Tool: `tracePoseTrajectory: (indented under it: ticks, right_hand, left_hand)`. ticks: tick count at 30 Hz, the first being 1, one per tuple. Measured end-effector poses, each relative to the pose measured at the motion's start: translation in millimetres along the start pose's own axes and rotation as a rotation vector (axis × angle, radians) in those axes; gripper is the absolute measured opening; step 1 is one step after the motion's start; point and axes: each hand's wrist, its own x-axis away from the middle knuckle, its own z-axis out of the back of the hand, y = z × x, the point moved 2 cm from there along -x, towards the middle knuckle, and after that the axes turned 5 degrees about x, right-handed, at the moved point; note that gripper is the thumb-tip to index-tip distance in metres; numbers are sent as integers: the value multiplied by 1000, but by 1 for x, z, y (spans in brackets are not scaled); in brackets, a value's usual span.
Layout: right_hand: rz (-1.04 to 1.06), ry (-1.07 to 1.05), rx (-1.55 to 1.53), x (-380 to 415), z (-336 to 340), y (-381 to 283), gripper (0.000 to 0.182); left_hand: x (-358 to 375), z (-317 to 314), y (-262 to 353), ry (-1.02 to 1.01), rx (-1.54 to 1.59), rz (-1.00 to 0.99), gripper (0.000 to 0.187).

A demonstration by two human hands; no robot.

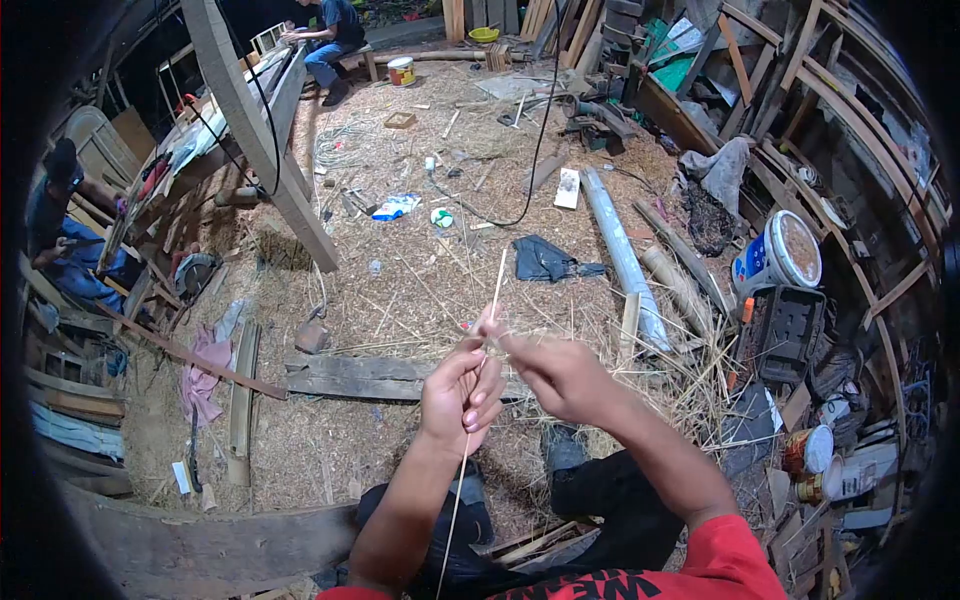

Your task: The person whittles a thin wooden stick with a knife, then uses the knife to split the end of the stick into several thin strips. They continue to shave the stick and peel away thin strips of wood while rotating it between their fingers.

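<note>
A thin pale strip of bamboo or cane runs upright through my hands, its upper tip above my fingers. Its lower end hangs down past my left forearm toward my lap. My left hand is closed on the strip, palm turned up, with thumb and forefinger pinching it. Just above and to the right, my right hand is slightly blurred, its fingertips pinched on the strip near my left fingertips. Part of the strip is hidden behind my fingers.
Straw and shavings litter the floor around a wooden plank. A grey pipe, a white bucket and a black open case lie to the right. A slanted post stands left. Two people sit at a long bench.
</note>
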Motion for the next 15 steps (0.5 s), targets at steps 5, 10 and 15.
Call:
tracePoseTrajectory:
  ticks: [5, 10, 15]
  right_hand:
    - [15, -75, -81, 2, -7, -7, 46]
    - [43, -6, -140, 0, -8, -5, 39]
    - [25, -51, -107, -1, -4, -6, 38]
  left_hand:
    - [7, 5, 4, -48, 150, 74, 53]
    - [6, 3, 5, -52, 211, 82, 51]
    - [3, 11, 2, -7, 228, 90, 40]
